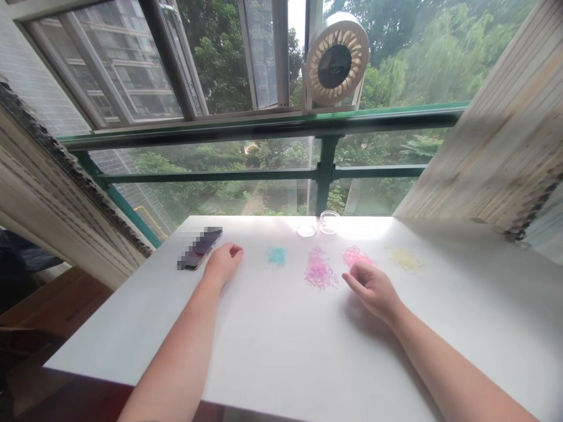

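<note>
My left hand (224, 262) rests on the white table with its fingers curled in, just right of a dark phone; nothing shows in it. My right hand (372, 288) hovers above the table with fingers bent and thumb near the fingertips; whether something small is between them is hidden. It partly covers a pile of pink bands (355, 255). To its left lies a larger pile of purple bands (320, 273), thin and loop-like. A small heap of blue bands (277, 256) lies between my hands. Pale yellow bands (405, 259) are spread to the right.
The phone (203, 249) lies at the table's left edge. A clear round container (329, 223) and a flat clear lid (306, 230) stand at the back of the white table (272, 346). Beyond are a green railing (264, 128), a round fan (336, 61) and curtains on both sides.
</note>
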Demonstrator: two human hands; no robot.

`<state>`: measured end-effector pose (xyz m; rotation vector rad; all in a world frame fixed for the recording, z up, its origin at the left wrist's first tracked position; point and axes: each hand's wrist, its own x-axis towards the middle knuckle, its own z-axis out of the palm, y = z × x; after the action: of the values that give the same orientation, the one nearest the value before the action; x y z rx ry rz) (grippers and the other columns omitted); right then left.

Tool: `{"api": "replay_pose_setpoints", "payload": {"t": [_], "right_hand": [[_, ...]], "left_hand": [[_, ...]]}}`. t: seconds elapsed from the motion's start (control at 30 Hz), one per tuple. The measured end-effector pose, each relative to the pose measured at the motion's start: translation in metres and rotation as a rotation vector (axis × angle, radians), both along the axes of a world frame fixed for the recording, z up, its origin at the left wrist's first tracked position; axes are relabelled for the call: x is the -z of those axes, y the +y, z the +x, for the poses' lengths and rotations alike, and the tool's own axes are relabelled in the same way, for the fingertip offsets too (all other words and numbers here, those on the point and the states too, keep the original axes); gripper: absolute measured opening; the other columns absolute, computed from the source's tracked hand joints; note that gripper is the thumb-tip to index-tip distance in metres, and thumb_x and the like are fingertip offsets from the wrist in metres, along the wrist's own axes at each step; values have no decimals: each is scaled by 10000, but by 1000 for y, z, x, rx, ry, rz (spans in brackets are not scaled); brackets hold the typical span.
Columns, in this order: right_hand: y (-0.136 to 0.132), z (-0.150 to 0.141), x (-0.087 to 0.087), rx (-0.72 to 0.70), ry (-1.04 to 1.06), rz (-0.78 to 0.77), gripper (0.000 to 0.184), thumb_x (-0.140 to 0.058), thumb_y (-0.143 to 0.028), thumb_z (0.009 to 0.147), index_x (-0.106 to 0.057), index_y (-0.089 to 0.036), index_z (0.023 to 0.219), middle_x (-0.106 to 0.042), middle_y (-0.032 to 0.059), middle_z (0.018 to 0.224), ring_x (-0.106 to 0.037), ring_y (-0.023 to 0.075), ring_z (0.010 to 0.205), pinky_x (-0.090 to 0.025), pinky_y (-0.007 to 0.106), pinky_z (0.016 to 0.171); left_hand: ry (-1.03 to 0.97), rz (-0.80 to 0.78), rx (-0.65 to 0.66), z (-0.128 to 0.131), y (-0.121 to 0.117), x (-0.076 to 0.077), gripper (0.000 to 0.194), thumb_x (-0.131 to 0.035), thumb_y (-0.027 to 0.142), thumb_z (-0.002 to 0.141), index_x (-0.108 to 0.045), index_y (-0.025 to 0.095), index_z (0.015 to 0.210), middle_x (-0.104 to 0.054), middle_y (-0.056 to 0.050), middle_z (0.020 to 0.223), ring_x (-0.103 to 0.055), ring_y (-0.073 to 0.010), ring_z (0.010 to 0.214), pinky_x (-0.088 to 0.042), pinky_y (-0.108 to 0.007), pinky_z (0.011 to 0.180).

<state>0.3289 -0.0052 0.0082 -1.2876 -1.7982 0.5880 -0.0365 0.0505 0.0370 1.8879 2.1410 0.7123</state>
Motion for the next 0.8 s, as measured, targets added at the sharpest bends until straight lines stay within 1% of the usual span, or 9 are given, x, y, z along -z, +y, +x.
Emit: {"api": "replay_pose_setpoints", "payload": {"t": [0.1,0.17,0.3,0.33,0.4,0.5,0.6,0.7,0.8], "right_hand": [[-5,-8,-3,-5,28,-10,310,-539,-325,792,-341,-209,583,-331,-50,524,-314,102,489,-269,238,466],[-12,-17,-6,-26,29,-20,296,-532,-303,795,-343,-207,589,-352,-46,536,-326,101,498,-273,236,473],[-27,-39,-10,-227,-52,-80,201,-526,-237,782,-385,-202,643,-420,-42,562,-365,98,511,-294,229,488],[-29,-43,-11,-255,-61,-90,152,-526,-217,773,-409,-204,677,-431,-44,569,-373,98,513,-303,228,494],[-30,-47,-10,-252,-64,-91,91,-538,-191,752,-450,-210,766,-454,-48,591,-392,100,521,-319,229,507],[-28,-45,-10,-191,-38,-93,193,-555,-178,735,-466,-215,901,-474,-53,616,-419,105,535,-341,233,527],[-25,-42,-10,-166,-20,-100,247,-559,-178,738,-473,-213,967,-487,-53,627,-436,106,543,-354,235,538],[-22,-40,-10,-167,-12,-95,228,-555,-186,752,-504,-210,973,-504,-47,639,-446,103,544,-365,234,545],[-18,-40,-9,-166,-14,-67,125,-541,-189,769,-544,-201,893,-508,-44,617,-443,98,531,-366,231,543]], "left_hand": [[-28,32,111,24,-8,-1,179,-507,303,791,-640,205,858,-704,-25,876,-637,-178,822,-472,-264,752],[-62,66,257,46,-18,-1,172,-506,301,798,-639,210,859,-698,-13,843,-634,-170,766,-472,-268,704],[-108,103,554,93,-39,3,145,-502,289,822,-626,218,846,-688,-10,814,-625,-156,722,-465,-262,637],[-113,111,619,102,-43,4,129,-508,276,821,-623,219,837,-686,-10,807,-624,-155,725,-465,-262,639],[-122,136,711,117,-49,5,99,-524,242,815,-620,220,824,-681,-7,794,-621,-151,729,-467,-263,654],[-140,187,764,126,-50,7,84,-535,216,812,-617,216,835,-675,-6,794,-616,-144,735,-470,-262,676],[-154,258,773,129,-48,9,78,-540,215,817,-611,206,850,-672,-10,793,-612,-138,736,-469,-258,687],[-158,326,805,130,-46,11,77,-542,210,819,-608,199,857,-669,-13,789,-602,-133,730,-467,-255,692],[-130,342,853,133,-45,14,85,-538,215,822,-613,196,857,-658,-20,774,-591,-135,725,-464,-257,689]]}}
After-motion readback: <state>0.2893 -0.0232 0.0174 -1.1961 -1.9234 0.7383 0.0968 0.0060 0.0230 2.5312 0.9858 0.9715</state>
